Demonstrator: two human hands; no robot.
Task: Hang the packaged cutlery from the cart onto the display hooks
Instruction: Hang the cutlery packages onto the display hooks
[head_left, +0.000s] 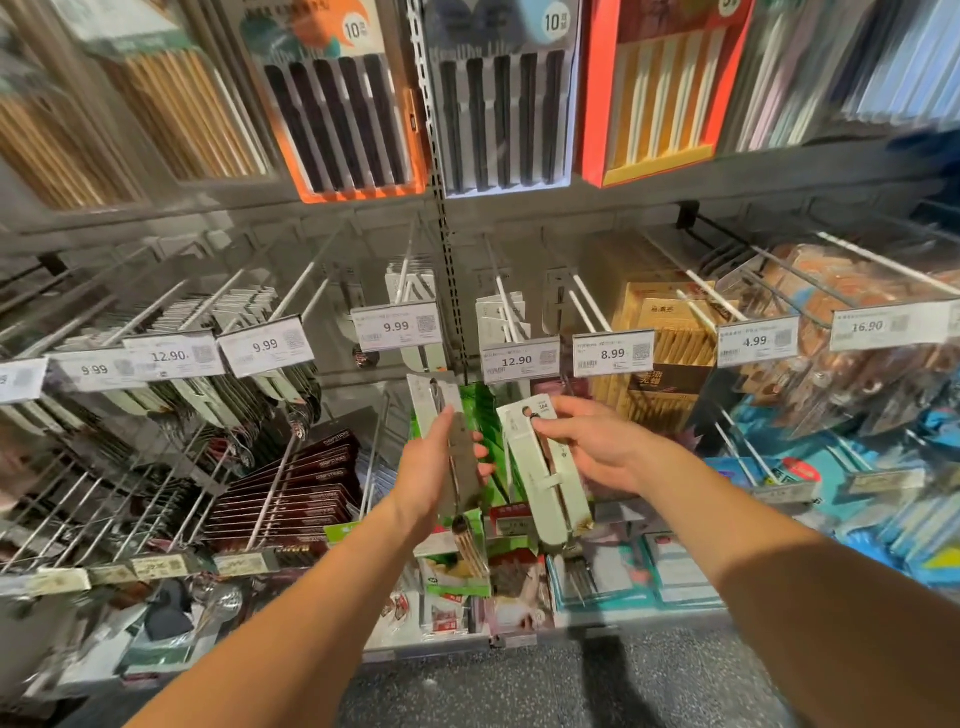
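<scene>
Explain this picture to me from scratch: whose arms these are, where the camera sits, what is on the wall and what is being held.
There is no machine here: a person wears a camera on the head, looking forward and down, so both bare arms reach into view from below. The left hand grips one packaged cutlery card. The right hand pinches a second white cutlery pack near its hanging hole. In front is a shop display: metal hooks carrying more packs, with price tags such as 12.90 clipped at the hook ends. Boxes of chopsticks hang above. Neither held pack is on a hook yet.
</scene>
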